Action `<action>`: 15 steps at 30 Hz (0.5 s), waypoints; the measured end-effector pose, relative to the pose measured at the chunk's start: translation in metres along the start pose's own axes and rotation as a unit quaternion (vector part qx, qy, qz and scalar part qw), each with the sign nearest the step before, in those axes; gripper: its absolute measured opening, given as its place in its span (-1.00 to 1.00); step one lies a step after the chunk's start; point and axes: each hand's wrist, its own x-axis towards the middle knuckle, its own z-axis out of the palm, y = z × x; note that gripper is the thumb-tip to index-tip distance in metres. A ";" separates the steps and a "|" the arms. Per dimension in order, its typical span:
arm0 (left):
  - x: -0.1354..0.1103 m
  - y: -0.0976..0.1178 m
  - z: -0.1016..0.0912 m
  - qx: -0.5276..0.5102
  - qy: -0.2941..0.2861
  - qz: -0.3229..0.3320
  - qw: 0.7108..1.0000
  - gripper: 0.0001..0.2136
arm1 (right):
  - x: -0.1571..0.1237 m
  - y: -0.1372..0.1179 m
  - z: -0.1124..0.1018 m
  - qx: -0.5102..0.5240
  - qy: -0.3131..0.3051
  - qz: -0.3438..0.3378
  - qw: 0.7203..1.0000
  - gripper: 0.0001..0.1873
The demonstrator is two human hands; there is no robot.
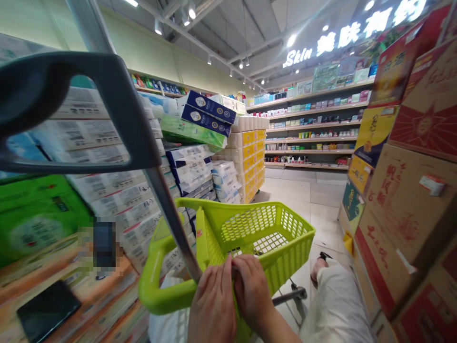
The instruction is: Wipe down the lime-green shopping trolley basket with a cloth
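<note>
A lime-green plastic shopping cart (296, 247) with perforated walls stands right in front of me, its basket bare inside. My left hand (213, 300) and my right hand (252, 288) lie side by side, fingers curled over the cart's near rim. Fingertips of both hands almost meet there. A slanting metal pole (171, 224) runs down beside my left fingers; its lower end is hidden. Across the upper left, a dark grey loop handle (137, 119) is joined to that pole. The cart's rounded green handle (150, 281) sticks out at left.
Stacked tissue packs (194, 166) rise at left, with a black tablet-like slab (48, 309) on orange packs below. Cartons (396, 200) line the right side. Shelves of small goods (314, 124) stand at the back. A leg in white trousers (335, 305) is beside the cart.
</note>
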 end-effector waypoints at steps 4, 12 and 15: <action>0.002 0.000 -0.004 -0.005 -0.010 0.008 1.000 -0.47 | -0.004 0.005 0.000 0.003 -0.023 -0.028 0.999 -0.63; 0.004 0.003 -0.008 -0.011 -0.021 0.001 1.000 -0.46 | -0.009 0.014 -0.004 -0.050 0.005 0.026 0.998 -0.64; 0.004 0.003 -0.009 -0.013 -0.023 0.000 1.000 -0.44 | -0.009 0.006 0.001 -0.024 -0.017 -0.003 1.000 -0.63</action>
